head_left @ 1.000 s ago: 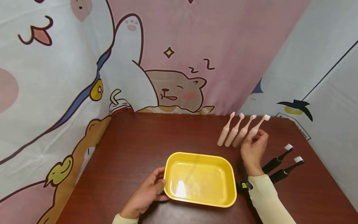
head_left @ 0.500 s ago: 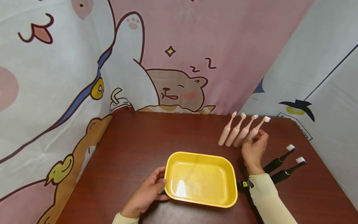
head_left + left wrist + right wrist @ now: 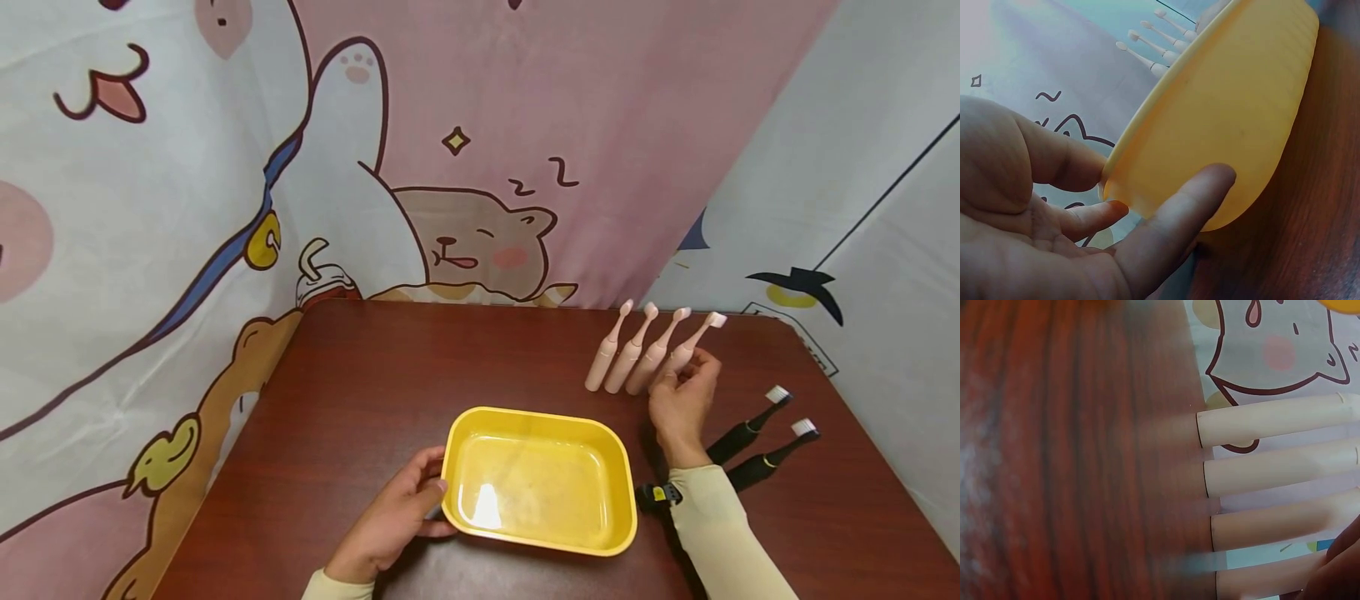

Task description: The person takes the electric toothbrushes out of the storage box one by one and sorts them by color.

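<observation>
A yellow plastic basin [image 3: 540, 475] sits near the front of the table. My left hand [image 3: 393, 517] pinches its left end, fingers at the rim and a digit along the outer wall [image 3: 1222, 112] in the left wrist view. Several pale pink electric toothbrushes [image 3: 628, 363] stand upright in a row behind the basin's right end. At the row's right end, my right hand [image 3: 681, 408] holds the last pink toothbrush [image 3: 679, 357] by its handle. That handle [image 3: 1254, 581] is partly covered by fingers [image 3: 1340, 575] in the right wrist view.
Two black electric toothbrushes [image 3: 757, 471] with white bristles are to the right of my right forearm, their lower parts hidden behind it. A dark reddish wooden table [image 3: 360, 392] carries everything. Cartoon-printed cloth [image 3: 600, 125] hangs along its back and sides.
Both hands, the basin and the toothbrushes keep their places. Only a slight shift of the head view shows.
</observation>
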A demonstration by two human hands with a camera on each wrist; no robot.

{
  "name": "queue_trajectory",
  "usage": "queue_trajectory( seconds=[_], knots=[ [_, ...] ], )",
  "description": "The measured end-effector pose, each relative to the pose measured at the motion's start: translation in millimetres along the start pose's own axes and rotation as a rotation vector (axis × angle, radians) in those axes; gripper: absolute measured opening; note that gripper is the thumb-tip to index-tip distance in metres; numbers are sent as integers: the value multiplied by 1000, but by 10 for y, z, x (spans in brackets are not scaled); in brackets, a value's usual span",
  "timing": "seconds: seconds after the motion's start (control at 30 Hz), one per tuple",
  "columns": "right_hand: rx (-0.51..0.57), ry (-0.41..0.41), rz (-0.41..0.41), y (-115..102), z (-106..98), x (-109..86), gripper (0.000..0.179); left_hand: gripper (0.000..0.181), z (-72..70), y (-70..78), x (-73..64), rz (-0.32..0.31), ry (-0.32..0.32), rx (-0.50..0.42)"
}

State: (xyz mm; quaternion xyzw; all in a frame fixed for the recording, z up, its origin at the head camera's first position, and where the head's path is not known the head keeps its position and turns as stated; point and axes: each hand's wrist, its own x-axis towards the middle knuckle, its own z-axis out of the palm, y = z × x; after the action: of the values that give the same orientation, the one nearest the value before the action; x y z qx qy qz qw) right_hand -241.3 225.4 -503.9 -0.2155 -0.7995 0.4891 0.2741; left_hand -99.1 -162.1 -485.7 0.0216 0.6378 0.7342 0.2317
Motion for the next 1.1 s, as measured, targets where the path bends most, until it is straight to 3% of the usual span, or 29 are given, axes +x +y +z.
queue_trajectory(
  seconds=[0.2, 0.4, 0.7, 0.97, 1.1],
  knots=[
    [11, 3, -16, 6, 3, 5, 44, 50, -12, -8, 17, 0, -3, -1],
    [18, -13, 27, -15, -8, -10, 49, 50, -22, -9, 38, -5, -4, -5],
    [40, -49, 85, -145, -102, -111, 72, 51, -22, -11, 41, -9, -8, -7],
    [49, -70, -64, -458, -276, -374, 78, 51, -3, 12, 33, -11, -9, -9],
    [122, -82, -109, -645, -381, -478, 78, 51, -4, 11, 39, -9, -15, -7]
  ],
)
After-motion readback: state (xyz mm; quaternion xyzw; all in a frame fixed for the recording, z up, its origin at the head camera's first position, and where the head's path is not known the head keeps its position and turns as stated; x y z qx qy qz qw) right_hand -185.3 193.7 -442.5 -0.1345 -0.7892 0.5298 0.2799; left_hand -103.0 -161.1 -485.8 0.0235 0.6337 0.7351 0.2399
